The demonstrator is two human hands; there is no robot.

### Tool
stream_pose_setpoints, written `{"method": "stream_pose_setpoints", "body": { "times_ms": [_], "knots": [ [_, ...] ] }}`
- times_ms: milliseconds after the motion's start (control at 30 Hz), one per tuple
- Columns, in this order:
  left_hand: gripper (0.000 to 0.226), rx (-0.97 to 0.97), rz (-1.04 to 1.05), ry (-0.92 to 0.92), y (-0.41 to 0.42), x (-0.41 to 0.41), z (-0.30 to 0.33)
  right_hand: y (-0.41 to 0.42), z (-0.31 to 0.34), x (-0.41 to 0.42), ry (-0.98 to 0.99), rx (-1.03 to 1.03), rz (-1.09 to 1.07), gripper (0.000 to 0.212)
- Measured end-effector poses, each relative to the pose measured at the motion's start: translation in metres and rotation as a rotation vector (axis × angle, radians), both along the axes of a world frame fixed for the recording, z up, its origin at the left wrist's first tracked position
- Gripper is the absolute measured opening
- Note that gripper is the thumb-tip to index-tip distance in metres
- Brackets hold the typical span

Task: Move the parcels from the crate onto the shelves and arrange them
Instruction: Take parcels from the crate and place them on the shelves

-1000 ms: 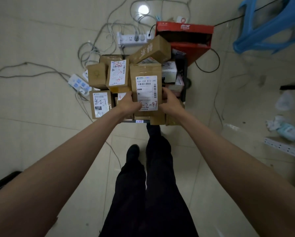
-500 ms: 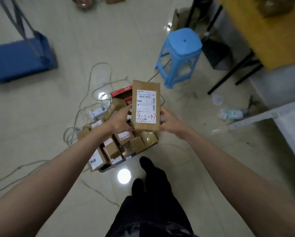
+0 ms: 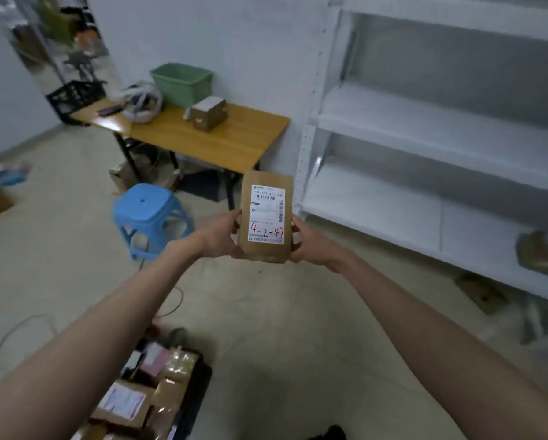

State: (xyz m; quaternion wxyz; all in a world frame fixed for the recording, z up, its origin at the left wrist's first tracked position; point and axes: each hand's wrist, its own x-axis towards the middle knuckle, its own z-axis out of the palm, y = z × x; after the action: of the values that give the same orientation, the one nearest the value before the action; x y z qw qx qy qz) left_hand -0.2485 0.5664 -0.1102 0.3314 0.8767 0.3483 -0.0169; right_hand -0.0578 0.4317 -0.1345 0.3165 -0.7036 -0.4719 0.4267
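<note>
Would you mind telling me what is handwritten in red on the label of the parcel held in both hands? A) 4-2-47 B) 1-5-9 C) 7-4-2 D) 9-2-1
A: the white label on the brown parcel, held upright between the left hand and right hand, shows "4-2-47" in red near its bottom.

brown parcel (image 3: 265,217) upright, label "4-2-47"; more parcels (image 3: 145,395) in crate (image 3: 196,398); white shelves (image 3: 425,138).
</note>
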Motion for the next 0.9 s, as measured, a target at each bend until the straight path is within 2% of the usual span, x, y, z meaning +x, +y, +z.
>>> {"method": "stream_pose_setpoints", "body": {
  "times_ms": [67,233,433,700,900],
  "knots": [
    [0.088,0.022,-0.101,-0.017,-0.019,0.055,0.009,-0.039,0.014,0.044,-0.015,-0.015,-0.080,0.099],
    [0.098,0.008,-0.334,-0.060,-0.081,0.183,0.034,-0.136,0.047,0.136,-0.068,-0.013,-0.259,0.109],
    [0.106,0.048,-0.510,-0.133,-0.159,0.307,0.055,-0.242,0.080,0.226,-0.182,0.015,-0.405,0.102],
    [0.083,0.054,-0.657,-0.271,-0.254,0.422,0.074,-0.332,0.103,0.308,-0.393,0.016,-0.564,0.095],
    [0.079,0.062,-0.759,-0.304,-0.305,0.486,0.085,-0.376,0.110,0.355,-0.482,-0.011,-0.674,0.096]
  ]
}}
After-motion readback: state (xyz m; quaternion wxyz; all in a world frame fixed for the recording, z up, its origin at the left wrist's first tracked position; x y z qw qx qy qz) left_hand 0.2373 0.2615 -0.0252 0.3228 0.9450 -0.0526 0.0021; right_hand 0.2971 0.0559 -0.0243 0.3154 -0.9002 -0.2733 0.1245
